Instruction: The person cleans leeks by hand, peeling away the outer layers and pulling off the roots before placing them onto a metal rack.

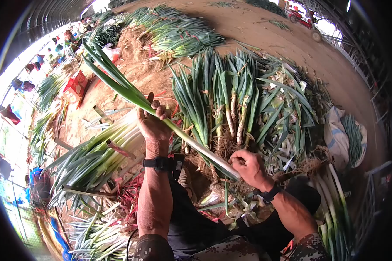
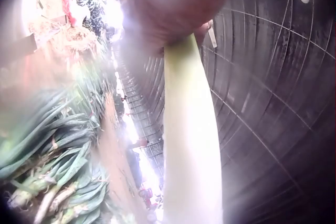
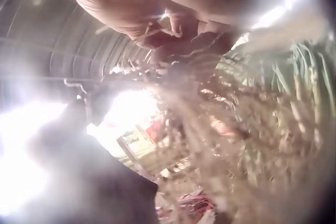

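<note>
The left hand (image 1: 153, 127) holds a long leek (image 1: 196, 145), with fingers and thumb curled round its green part. The leek slants across from the left hand to the right hand (image 1: 250, 167). Its green leaves stick out past the left hand, and its white end is by the right hand. The right hand has bent fingers close to that white end. Thin roots hang by its fingers in the right wrist view, but they are blurry, so I cannot tell if it pinches them.

A black watch (image 1: 158, 164) is on the left wrist, and a black band (image 1: 270, 193) is on the right wrist. Just beside the left hand, on its left, is a big pile (image 1: 102, 156) of leeks. Red strings (image 1: 130, 193) lie below that hand, to its left. Past the right hand, a bunch (image 1: 220, 89) of leeks has its roots toward the person. To the right of the bunch is a leafy heap (image 1: 287, 117). A white sack (image 1: 336, 135) with green stalks is farther to the right.
</note>
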### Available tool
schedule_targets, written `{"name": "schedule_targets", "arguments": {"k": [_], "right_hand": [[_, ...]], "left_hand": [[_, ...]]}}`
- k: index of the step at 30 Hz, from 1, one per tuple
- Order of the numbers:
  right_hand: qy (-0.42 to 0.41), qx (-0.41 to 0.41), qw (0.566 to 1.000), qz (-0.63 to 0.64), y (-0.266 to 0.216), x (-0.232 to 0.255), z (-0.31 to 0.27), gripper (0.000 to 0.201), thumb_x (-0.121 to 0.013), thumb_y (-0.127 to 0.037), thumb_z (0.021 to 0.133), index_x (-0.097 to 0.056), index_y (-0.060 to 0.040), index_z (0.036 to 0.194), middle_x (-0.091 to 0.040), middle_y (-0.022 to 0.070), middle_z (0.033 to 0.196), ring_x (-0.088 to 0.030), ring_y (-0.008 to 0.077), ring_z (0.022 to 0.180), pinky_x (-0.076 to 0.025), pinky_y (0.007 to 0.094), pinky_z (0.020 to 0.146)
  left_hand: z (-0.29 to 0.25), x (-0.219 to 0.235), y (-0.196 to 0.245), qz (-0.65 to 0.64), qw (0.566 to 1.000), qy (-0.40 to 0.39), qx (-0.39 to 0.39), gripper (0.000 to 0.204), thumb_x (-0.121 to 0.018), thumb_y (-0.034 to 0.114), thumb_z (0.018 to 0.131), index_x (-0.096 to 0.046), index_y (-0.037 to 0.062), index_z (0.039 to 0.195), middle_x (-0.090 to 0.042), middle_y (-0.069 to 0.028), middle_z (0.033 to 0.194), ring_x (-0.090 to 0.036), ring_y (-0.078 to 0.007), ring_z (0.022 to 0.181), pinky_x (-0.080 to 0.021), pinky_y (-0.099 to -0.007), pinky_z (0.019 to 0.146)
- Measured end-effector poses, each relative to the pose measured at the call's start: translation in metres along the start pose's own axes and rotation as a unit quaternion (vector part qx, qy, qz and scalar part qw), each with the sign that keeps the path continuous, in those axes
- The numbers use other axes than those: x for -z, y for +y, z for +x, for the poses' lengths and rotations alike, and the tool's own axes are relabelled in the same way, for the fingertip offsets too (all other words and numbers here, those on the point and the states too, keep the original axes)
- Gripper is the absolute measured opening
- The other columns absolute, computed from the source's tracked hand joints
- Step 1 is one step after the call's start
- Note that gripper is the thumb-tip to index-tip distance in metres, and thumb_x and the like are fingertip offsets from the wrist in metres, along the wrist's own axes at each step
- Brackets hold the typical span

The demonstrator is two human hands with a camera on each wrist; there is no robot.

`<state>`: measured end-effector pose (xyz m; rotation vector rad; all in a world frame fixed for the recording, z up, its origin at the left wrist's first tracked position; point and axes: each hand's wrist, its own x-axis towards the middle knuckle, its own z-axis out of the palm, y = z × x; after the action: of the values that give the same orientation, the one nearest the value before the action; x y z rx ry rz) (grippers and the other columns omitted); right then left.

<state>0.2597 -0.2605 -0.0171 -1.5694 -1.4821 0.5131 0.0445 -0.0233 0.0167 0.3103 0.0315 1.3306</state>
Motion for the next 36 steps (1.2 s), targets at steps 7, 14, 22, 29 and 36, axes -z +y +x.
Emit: {"name": "schedule_targets", "arguments": {"k": [7, 14, 22, 29, 36], "right_hand": [[0.008, -0.172, 0.967, 0.189, -0.004, 0.011, 0.008, 0.014, -0.056, -0.006, 0.095, -0.066, -0.0013, 0.103, -0.071, 0.0078, 0.086, -0.064, 0.0093, 0.073, -0.051, 0.0251, 0.066], [-0.037, -0.018, 0.997, 0.065, -0.001, 0.001, 0.016, 0.021, -0.052, 0.004, 0.095, -0.066, 0.0015, 0.111, -0.070, 0.0076, 0.104, -0.067, 0.0125, 0.085, -0.053, 0.0260, 0.076], [0.027, -0.109, 0.977, 0.183, -0.025, -0.020, 0.056, 0.046, -0.047, -0.039, 0.105, -0.053, -0.0043, 0.134, -0.072, 0.0109, 0.112, -0.070, 0.0162, 0.091, -0.055, 0.0297, 0.077], [0.039, -0.105, 0.985, 0.134, 0.005, -0.069, 0.080, 0.064, -0.033, -0.059, 0.103, -0.059, -0.0041, 0.121, -0.069, 0.0132, 0.088, -0.059, 0.0145, 0.046, -0.043, 0.0254, 0.039], [-0.039, -0.273, 0.951, 0.143, 0.050, -0.053, 0.002, 0.049, -0.046, -0.041, 0.101, -0.056, -0.0019, 0.130, -0.069, 0.0135, 0.073, -0.059, 0.0134, 0.050, -0.048, 0.0267, 0.047]], "left_hand": [[-0.004, -0.003, 0.002, -0.036, 0.996, -0.077, 0.024, 0.052, -0.039, 0.036, 0.104, -0.045, -0.0045, 0.135, -0.045, -0.0021, 0.080, -0.040, -0.0131, 0.062, -0.038, -0.0255, 0.052], [-0.008, -0.009, -0.008, -0.045, 0.993, -0.103, 0.037, 0.054, -0.040, 0.037, 0.103, -0.043, -0.0031, 0.138, -0.047, -0.0030, 0.080, -0.042, -0.0144, 0.063, -0.039, -0.0268, 0.055], [-0.023, -0.022, -0.042, 0.041, 0.999, -0.008, 0.032, 0.040, -0.049, 0.037, 0.100, -0.051, 0.0076, 0.127, -0.058, -0.0042, 0.084, -0.055, -0.0177, 0.067, -0.047, -0.0313, 0.061], [-0.060, -0.042, -0.092, 0.035, 0.992, 0.074, 0.098, 0.027, -0.049, 0.035, 0.099, -0.056, 0.0096, 0.103, -0.058, -0.0068, 0.079, -0.054, -0.0195, 0.065, -0.046, -0.0324, 0.059], [-0.037, -0.047, -0.059, 0.111, 0.992, 0.049, 0.036, 0.031, -0.050, 0.032, 0.097, -0.058, 0.0065, 0.113, -0.057, -0.0048, 0.074, -0.050, -0.0163, 0.055, -0.042, -0.0277, 0.051]]}}
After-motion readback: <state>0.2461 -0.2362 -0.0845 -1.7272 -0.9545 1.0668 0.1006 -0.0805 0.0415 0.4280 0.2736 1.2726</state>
